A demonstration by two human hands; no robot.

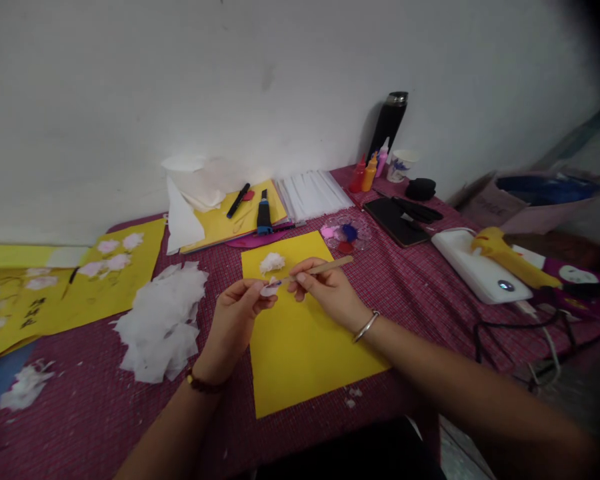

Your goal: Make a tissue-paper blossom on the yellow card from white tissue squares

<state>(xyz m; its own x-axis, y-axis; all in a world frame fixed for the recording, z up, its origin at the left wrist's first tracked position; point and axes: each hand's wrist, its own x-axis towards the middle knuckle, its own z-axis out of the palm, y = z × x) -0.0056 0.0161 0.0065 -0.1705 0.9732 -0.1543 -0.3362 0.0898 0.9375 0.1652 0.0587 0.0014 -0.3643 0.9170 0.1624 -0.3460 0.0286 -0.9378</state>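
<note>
Between the thumb and fingers of my left hand (241,303) is a small piece of white tissue paper (269,289). My right hand (325,285) grips a thin paintbrush (333,265) with a light wooden handle, its dark tip touching the tissue piece. Both hands are over a yellow sheet of paper (305,360). Just beyond them, a small white crumpled tissue tuft (273,263) lies on the sheet. A clear palette (363,233) with pink, blue and red paint sits past the sheet's far right corner.
Left of the sheet lies a pile of white tissue pieces (163,320); beyond it are yellow papers with pink flowers (115,277). A utility knife (265,213), paint bottles (369,173), a black flask (389,123), a phone (396,221), a white power bank (480,267) and a yellow glue gun (515,257) surround the work.
</note>
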